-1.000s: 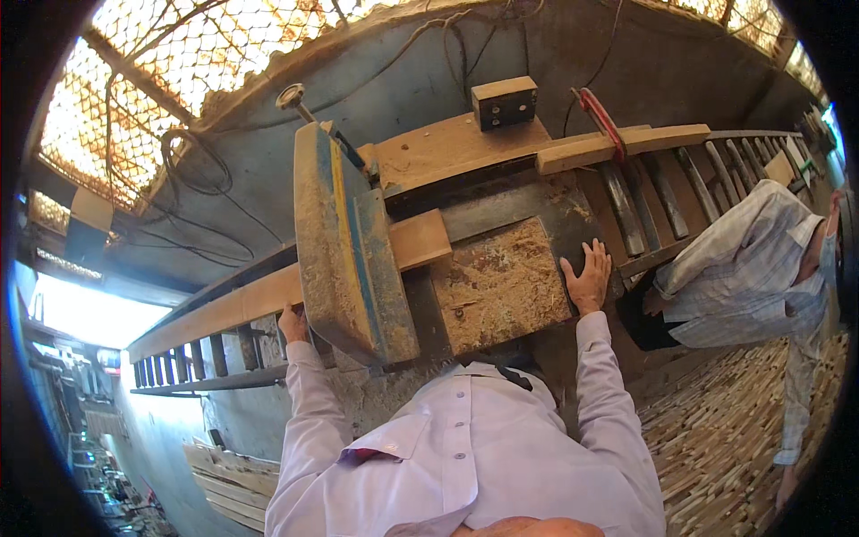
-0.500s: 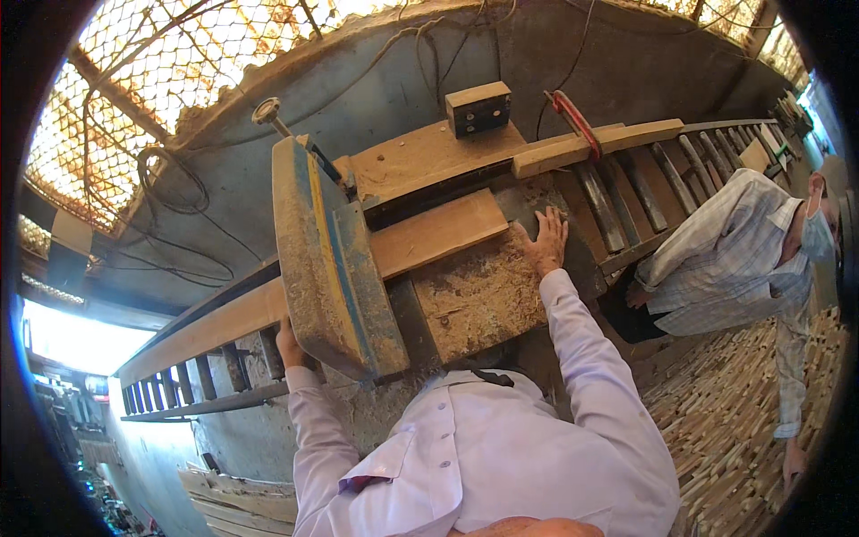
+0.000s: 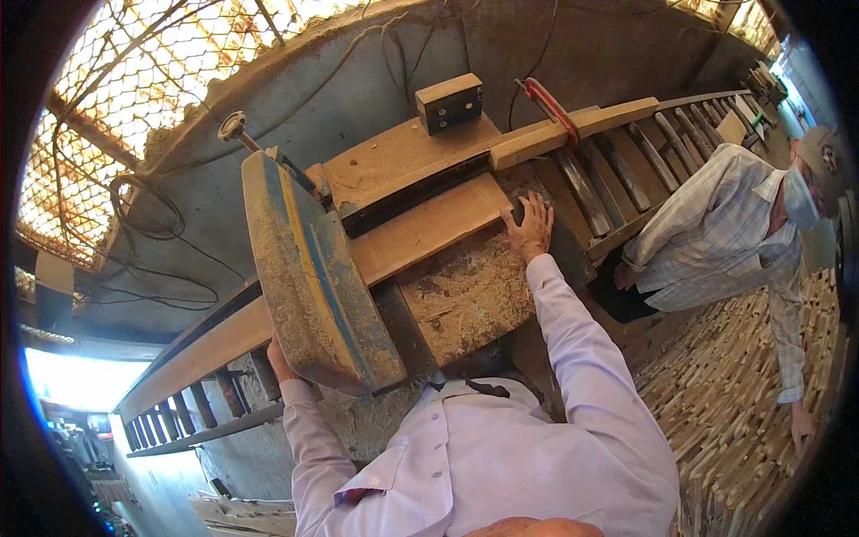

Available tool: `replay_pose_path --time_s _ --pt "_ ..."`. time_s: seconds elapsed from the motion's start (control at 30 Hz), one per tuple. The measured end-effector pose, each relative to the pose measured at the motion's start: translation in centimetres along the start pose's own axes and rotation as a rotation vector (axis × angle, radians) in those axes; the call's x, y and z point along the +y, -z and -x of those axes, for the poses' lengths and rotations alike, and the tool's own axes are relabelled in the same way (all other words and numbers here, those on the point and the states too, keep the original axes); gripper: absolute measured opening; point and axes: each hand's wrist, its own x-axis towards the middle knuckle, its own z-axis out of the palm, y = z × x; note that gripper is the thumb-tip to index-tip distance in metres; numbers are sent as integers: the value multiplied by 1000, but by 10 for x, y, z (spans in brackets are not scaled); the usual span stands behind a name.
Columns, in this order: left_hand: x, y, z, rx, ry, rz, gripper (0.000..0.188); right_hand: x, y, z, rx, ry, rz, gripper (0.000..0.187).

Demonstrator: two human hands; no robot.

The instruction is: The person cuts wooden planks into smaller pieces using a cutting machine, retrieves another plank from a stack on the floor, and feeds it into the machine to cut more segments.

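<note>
A long wooden board (image 3: 438,225) lies along a dark metal fence (image 3: 416,192) and runs past the sawdust-covered housing of a band-saw-like machine (image 3: 300,277). My right hand (image 3: 533,224) is at the board's right end, thumb against its corner and fingers spread over the sawdusty machine table (image 3: 465,291). On the other side of the housing, my left hand (image 3: 278,360) is beside the board's left stretch (image 3: 206,345). The housing covers most of its fingers, so its grip is hidden.
Roller racks extend left (image 3: 201,403) and right (image 3: 635,170). A red clamp (image 3: 553,109) holds a wooden strip (image 3: 573,134) at the fence. At right stands a masked person (image 3: 725,233), one hand reaching down to stacked wood pieces (image 3: 752,385). Cables (image 3: 161,210) hang along the wall.
The board has slid right along the fence, its end now level with the fence's end and meeting my right thumb. My left hand has shifted slightly right. The whole view has turned a little.
</note>
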Motion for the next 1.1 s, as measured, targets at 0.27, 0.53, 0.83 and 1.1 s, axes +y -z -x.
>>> replay_pose_path --time_s 0.27,0.53,0.83,1.1 --pt "-17 6 -6 -52 -74 -145 49 0 -4 -3 6 -44 -75 81" --pt "-8 33 -8 67 -117 -166 47 -4 -3 -4 29 -52 -93 81" --pt "-21 11 -20 413 -227 -53 46 4 -2 -2 70 -38 -73 78" --pt "-9 6 -7 503 -200 -171 45 -6 2 -1 21 -30 -61 74"
